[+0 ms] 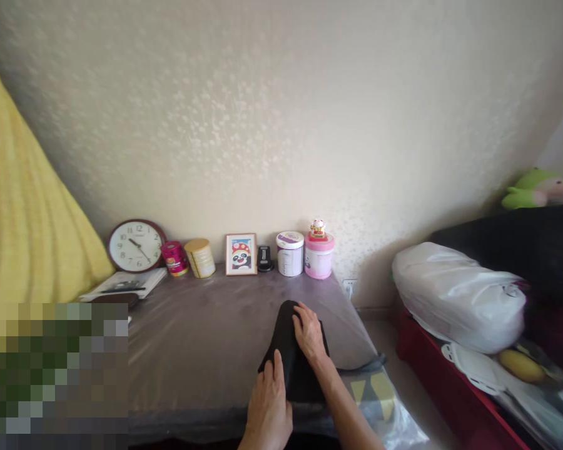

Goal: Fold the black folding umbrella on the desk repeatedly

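Observation:
A black cloth item point(285, 350), folded to a narrow rounded shape at its far end, lies near the front of the table. I cannot tell what garment or cover it is. My right hand point(308, 331) rests on its upper right part, fingers laid over the fabric and slightly bent. At its lower left edge is my left hand point(271, 400), touching the cloth with its fingers stretched forward. The left palm and the underside of both hands are hidden.
A plastic-covered grey-brown table point(206, 350) carries a clock point(137, 245), tins point(199, 258), a framed panda picture point(241, 254) and tubs point(289, 254) along the wall. To the right, a white plastic bag point(455, 294) sits over a red box point(417, 344). Yellow curtain point(23, 219) hangs left.

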### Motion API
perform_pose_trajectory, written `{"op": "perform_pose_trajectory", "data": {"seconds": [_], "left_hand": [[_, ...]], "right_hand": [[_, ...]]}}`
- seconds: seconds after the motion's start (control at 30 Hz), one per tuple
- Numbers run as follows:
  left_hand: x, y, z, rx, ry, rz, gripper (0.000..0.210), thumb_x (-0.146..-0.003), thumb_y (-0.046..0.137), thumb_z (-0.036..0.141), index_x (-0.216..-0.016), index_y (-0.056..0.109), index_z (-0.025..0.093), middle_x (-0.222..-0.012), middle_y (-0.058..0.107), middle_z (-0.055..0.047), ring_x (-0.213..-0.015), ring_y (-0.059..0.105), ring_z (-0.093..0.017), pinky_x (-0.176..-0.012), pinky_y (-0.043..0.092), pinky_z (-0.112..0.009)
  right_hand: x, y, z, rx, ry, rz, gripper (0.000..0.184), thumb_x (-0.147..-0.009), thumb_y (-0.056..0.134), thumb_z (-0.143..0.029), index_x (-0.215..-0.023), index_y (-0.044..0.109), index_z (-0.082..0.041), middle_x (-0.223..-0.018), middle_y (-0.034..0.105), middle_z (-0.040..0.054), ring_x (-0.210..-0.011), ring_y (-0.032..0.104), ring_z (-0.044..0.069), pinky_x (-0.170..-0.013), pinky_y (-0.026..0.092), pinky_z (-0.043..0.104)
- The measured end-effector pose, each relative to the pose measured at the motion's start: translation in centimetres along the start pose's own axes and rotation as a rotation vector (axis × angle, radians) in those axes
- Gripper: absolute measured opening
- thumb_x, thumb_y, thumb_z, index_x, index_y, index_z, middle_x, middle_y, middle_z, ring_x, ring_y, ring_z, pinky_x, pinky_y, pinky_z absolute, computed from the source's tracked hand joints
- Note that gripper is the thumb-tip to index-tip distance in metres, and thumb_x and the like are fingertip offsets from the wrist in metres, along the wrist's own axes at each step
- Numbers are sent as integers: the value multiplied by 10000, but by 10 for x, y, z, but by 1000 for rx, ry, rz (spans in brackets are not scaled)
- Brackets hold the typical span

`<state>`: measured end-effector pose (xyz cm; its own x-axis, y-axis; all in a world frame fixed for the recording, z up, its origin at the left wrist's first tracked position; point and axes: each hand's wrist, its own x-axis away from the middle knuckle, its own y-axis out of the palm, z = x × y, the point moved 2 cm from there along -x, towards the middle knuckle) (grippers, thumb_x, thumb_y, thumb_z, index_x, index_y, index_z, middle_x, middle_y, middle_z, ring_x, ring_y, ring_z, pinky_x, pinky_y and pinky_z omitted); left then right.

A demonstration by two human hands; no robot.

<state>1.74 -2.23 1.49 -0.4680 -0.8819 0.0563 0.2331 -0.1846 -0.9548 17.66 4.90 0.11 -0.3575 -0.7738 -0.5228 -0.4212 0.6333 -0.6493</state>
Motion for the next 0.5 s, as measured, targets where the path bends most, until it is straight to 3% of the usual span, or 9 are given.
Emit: {"op": "perform_pose_trajectory", "data": {"seconds": [0.13, 0.23, 0.37, 0.5], "left_hand": [[-2, -4, -1, 9, 27, 8, 768, -705, 420, 15, -1408, 114, 55, -1323, 429, -179, -1180, 443, -267, -979, 348, -334], [-5, -7, -4, 50, 27, 19, 754, -710, 412, 19, -1402, 113, 29, -1294, 454, -187, -1165, 461, -251, -971, 355, -312], [-11, -10, -10, 152, 12, 24, 744, -713, 415, 43, -1399, 127, 35, -1330, 432, -193, -1145, 500, -220, -952, 370, -279], [-14, -9, -19, 233, -16, 3, 730, -732, 409, 81, -1400, 115, 37, -1412, 335, -198, -1237, 432, -212, -991, 342, -272]], "right_hand": [[14, -18, 31, 53, 194, 77, 312, -820, 439, -204, -1080, 581, -106, -1122, 612, 149, -1063, 554, 236, -948, 404, 365], [23, -25, 49, 24, 349, 44, 316, -799, 467, -226, -1067, 575, -98, -1038, 639, 158, -994, 598, 239, -904, 435, 344], [28, -26, 55, -124, 454, -9, 310, -783, 485, -249, -1046, 582, -117, -1030, 657, 150, -953, 627, 230, -850, 467, 320], [32, -25, 51, -174, 489, -21, 353, -770, 498, -264, -1073, 571, -100, -1052, 660, 161, -981, 621, 241, -852, 462, 323]]}}
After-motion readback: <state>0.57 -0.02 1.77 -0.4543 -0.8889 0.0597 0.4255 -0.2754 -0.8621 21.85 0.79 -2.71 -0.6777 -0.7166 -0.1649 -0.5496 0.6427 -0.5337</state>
